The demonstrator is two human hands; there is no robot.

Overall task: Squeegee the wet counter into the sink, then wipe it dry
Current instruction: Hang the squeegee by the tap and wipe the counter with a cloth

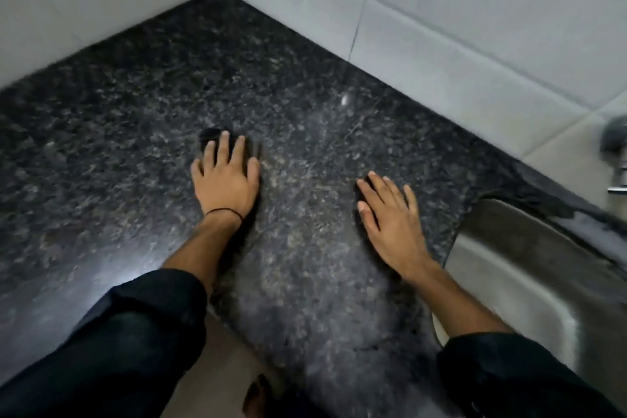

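Observation:
The black speckled granite counter point(135, 153) fills the view and meets the white tiled walls in a corner. My left hand point(225, 176) lies flat on it with fingers spread, pressing down on a small dark cloth point(209, 136) that shows only past the fingertips. My right hand point(390, 217) rests flat on the counter with fingers apart and nothing in it, just left of the steel sink point(509, 268). No squeegee is in view. The picture is blurred, so I cannot tell how wet the stone is.
White wall tiles point(441, 27) run along the back and left of the counter. A blurred tap fitting point(615, 146) sits at the far right above the sink. Below the counter's front edge a beige floor point(217, 373) and a foot point(258, 397) show.

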